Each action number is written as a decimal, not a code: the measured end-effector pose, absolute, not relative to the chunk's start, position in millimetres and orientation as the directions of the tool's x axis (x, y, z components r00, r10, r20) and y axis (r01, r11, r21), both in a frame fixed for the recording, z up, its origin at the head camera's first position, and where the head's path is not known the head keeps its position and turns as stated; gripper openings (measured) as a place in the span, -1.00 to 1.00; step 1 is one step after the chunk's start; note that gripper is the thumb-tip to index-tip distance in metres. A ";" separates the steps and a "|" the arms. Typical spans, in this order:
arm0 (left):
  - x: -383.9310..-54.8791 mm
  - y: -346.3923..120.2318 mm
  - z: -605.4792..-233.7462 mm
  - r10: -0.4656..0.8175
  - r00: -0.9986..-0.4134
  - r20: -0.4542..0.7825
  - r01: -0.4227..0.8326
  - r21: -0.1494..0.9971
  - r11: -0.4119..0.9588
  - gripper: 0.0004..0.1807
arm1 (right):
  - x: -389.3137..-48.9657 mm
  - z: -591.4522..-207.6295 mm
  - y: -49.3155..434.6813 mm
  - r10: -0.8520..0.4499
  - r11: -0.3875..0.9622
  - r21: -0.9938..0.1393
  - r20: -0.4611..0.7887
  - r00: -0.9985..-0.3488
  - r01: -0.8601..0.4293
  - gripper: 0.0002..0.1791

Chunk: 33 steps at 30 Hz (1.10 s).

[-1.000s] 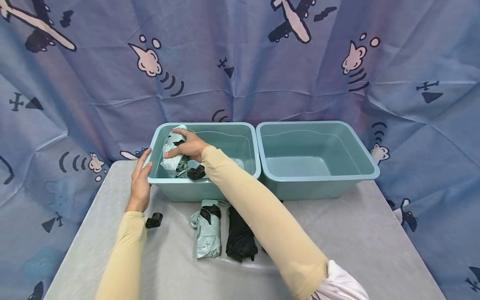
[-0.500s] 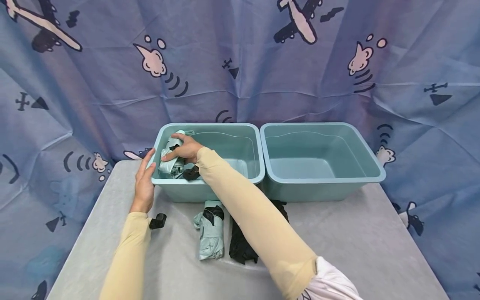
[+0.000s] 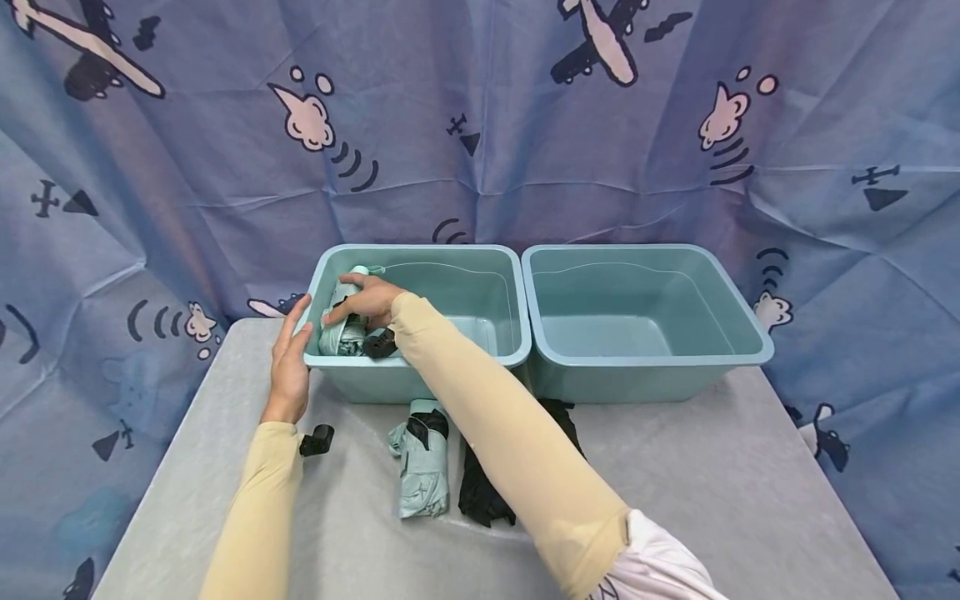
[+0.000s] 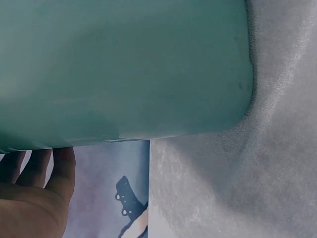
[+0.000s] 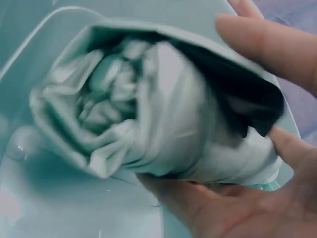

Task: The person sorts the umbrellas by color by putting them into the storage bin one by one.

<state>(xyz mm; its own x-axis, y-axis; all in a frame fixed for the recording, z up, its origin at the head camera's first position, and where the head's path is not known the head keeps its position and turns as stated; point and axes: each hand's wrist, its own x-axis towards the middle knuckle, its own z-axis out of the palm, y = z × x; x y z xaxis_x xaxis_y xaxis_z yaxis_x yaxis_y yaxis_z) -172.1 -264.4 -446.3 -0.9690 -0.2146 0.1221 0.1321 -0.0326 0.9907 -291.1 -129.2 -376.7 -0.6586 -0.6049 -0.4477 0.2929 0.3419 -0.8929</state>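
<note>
My right hand (image 3: 369, 300) grips a folded pale green umbrella (image 3: 342, 340) inside the left bin (image 3: 367, 387), near its left wall. In the right wrist view the umbrella (image 5: 173, 114) lies between thumb and fingers, its crumpled fabric end facing the camera and a dark patch along its side. Part of the bin's floor shows below it. My left hand (image 3: 287, 375) rests with extended fingers against the outside of the same bin's left end. In the left wrist view those fingers (image 4: 62, 171) reach up to the green bin wall (image 4: 129, 74).
A second pale green folded umbrella (image 3: 424, 471) lies on the grey table (image 3: 360, 550) before the left bin. Beside it is a black folded umbrella (image 3: 480, 493), partly hidden by my right arm; more black fabric (image 3: 561, 419) shows beyond the arm. Another green bin (image 3: 645, 382) stands to the right.
My right hand has lowered the pale green umbrella deeper into the left bin. My left hand stays at the bin's left end. The head view has shifted slightly.
</note>
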 end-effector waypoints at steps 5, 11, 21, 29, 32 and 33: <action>-171.6 -265.6 -446.6 -0.221 -0.969 0.106 0.119 0.992 -0.046 -0.44 | -292.1 -377.7 -129.8 -0.612 0.434 -0.869 -0.478 -0.630 0.237 0.06; -171.4 -265.6 -446.8 -0.219 -0.970 0.106 0.120 0.991 -0.051 -0.44 | -294.1 -380.6 -126.7 -0.618 0.466 -0.859 -0.487 -0.618 0.211 0.04; -172.8 -265.4 -447.2 -0.219 -0.968 0.123 0.137 0.989 -0.050 -0.44 | -298.9 -386.3 -126.4 -0.618 0.441 -0.864 -0.487 -0.617 0.241 0.00; -173.2 -265.1 -448.2 -0.226 -0.966 0.129 0.142 0.989 -0.041 -0.44 | -300.4 -389.4 -126.0 -0.620 0.440 -0.867 -0.482 -0.619 0.234 0.00; -173.2 -264.7 -448.2 -0.232 -0.964 0.132 0.144 0.989 -0.032 -0.44 | -300.8 -390.6 -125.9 -0.618 0.447 -0.864 -0.484 -0.619 0.229 -0.01; -173.0 -264.6 -448.3 -0.234 -0.963 0.132 0.143 0.989 -0.029 -0.44 | -301.0 -391.0 -125.6 -0.623 0.453 -0.864 -0.484 -0.615 0.220 -0.01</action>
